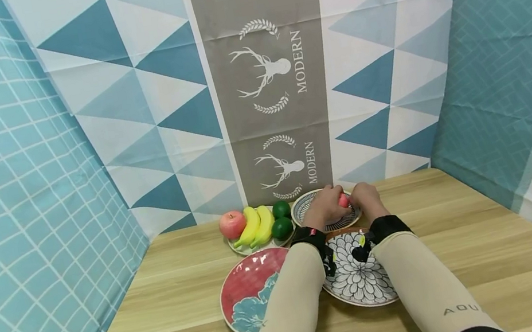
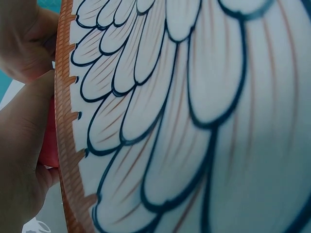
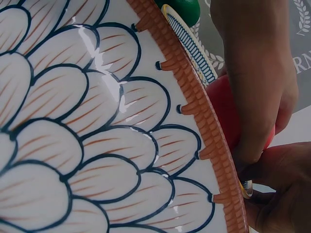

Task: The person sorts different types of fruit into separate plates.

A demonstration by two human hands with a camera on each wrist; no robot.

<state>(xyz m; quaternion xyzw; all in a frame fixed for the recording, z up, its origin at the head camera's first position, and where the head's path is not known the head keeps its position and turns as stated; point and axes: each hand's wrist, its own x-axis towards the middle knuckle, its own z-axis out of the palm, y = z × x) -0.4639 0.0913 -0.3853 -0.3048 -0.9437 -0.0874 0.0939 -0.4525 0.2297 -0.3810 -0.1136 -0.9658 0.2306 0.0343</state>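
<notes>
My left hand (image 1: 327, 205) grips a red apple (image 1: 343, 200) over a small plate with a dark striped border (image 1: 298, 207) at the back. On that plate's right side, my right hand (image 1: 368, 200) has bent fingers at the rim. The right wrist view shows a bit of the striped rim (image 3: 248, 188) between its thumb and fingers. Beside it, the left hand (image 3: 262, 82) covers part of the apple (image 3: 221, 104). Both forearms reach over a larger flower-patterned plate (image 1: 357, 267) with a brown rim, which fills much of both wrist views.
Left of the striped plate, a light plate (image 1: 244, 249) bears a pink-red apple (image 1: 232, 225), yellow bananas (image 1: 261, 227) and two dark green fruits (image 1: 282, 228). A red plate with a blue flower (image 1: 243, 285) lies in front, partly under the left forearm. Patterned cloth walls surround the wooden table (image 1: 165, 321).
</notes>
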